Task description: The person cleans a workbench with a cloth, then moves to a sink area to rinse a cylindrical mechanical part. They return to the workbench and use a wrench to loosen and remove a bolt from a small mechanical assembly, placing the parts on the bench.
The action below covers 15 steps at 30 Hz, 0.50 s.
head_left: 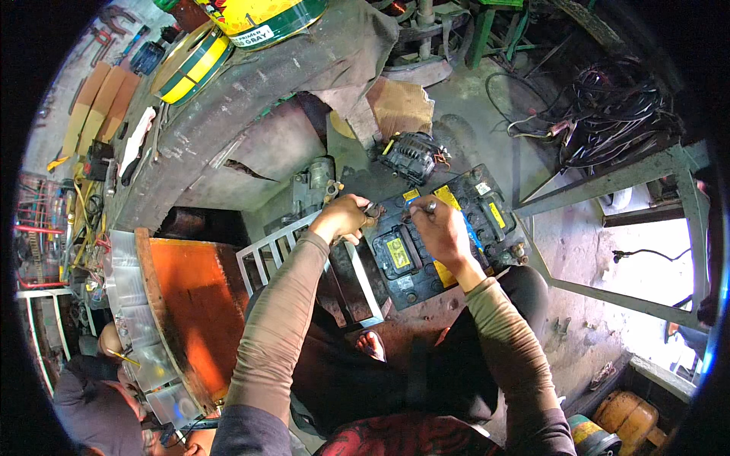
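Between my knees a black car battery (397, 254) with yellow labels stands on the floor, and a second black battery (487, 197) is close against its far right side. My left hand (342, 219) is closed at the near battery's far left corner, gripping a brass-coloured battery terminal clamp (372, 213). Over the top of the batteries, my right hand (442, 234) is closed around a small metal tool (430, 206) with a rounded end; its kind is hidden by my fingers. Beyond the batteries lies an alternator (414, 156) with copper wires showing.
A grey starter motor (312, 182) and a pale metal grille (275, 252) are left of the batteries. An orange panel (194, 311) stands farther left, near another person (99, 403). Cables (616, 114) lie heaped at far right, behind a metal frame (608, 182). Paint cans (201, 68) stand far left.
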Tool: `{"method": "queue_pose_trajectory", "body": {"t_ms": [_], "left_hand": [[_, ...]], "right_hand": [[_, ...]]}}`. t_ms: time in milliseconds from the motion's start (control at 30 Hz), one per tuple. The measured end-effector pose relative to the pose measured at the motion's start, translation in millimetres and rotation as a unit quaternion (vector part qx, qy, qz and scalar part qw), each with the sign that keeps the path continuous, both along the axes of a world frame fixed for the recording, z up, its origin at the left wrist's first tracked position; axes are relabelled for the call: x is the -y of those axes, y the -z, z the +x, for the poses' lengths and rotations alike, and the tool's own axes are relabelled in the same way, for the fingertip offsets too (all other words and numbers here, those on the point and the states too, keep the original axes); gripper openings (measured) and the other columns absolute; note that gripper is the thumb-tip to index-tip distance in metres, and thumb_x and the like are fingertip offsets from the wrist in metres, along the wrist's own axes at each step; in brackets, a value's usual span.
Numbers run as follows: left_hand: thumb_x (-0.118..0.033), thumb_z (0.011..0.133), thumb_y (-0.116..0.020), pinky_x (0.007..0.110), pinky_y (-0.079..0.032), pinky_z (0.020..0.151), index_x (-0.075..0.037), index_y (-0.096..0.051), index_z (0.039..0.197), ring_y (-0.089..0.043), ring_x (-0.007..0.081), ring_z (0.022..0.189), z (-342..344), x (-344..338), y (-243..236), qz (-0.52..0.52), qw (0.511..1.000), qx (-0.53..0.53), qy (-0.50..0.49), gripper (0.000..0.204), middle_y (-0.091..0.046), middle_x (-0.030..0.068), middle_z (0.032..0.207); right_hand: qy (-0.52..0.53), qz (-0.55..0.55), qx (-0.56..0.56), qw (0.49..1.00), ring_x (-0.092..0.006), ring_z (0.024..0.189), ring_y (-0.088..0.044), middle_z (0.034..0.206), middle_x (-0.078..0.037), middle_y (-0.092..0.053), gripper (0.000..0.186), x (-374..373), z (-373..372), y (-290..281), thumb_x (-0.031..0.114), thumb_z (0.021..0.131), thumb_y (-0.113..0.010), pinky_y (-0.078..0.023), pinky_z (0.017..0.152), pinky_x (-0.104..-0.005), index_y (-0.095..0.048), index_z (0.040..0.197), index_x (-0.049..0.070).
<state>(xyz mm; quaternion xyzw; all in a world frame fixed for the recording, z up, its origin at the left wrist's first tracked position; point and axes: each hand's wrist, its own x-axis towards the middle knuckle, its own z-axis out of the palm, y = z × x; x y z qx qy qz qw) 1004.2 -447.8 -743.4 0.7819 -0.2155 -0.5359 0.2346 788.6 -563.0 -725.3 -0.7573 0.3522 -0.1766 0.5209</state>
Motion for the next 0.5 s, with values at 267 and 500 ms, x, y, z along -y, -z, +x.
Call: {"method": "queue_pose_trajectory", "body": {"t_ms": [267, 500], "left_hand": [[-0.004, 0.102, -0.049, 0.042, -0.063, 0.048, 0.003, -0.065, 0.106, -0.07, 0.0297, 0.056, 20, 3, 3, -0.019, 0.997, -0.066, -0.025, 0.018, -0.064, 0.0115, 0.072], [-0.019, 0.103, -0.055, 0.042, -0.062, 0.049, 0.01, -0.066, 0.094, -0.073, 0.0356, 0.062, 48, 21, 5, 0.017, 0.995, -0.101, 0.004, 0.032, -0.066, 0.0205, 0.077]], "right_hand": [[-0.024, -0.035, -0.02, 0.999, -0.0194, 0.074, -0.07, 0.081, -0.013, -0.073, 0.028, 3, 22, 9, 0.024, 0.098, -0.065, -0.054, 0.07, -0.0352, -0.073, 0.111, 0.0], [-0.041, -0.012, 0.008, 0.999, -0.0404, 0.087, -0.074, 0.09, -0.025, -0.073, 0.027, 1, 42, 10, 0.027, 0.095, -0.067, -0.057, 0.078, -0.0447, -0.075, 0.105, 0.003]]}}
